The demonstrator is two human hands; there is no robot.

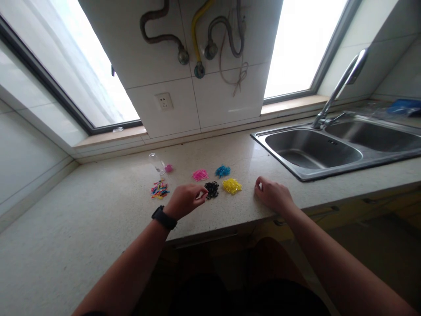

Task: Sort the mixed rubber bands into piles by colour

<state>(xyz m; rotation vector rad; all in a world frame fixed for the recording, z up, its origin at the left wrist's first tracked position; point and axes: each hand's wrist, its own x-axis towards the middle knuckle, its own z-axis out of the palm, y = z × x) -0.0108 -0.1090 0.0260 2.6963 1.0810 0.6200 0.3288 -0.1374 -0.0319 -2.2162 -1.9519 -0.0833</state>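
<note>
Left hand (184, 199) grip: thumb and forefinger pinch at the left edge of the black bands (212, 189) on the surface (118, 188), though whether one is caught cannot be told. The right hand (274, 194) rests curled, apart from the yellow bands (232, 186) and to their right, any contents hidden. These thin bands should prove light, soft and stretchy, hardly fragile but prone to tangle, best nipped singly from a pile's edge. No brand or lettering is readable, even on the black wristwatch (163, 217).
</note>
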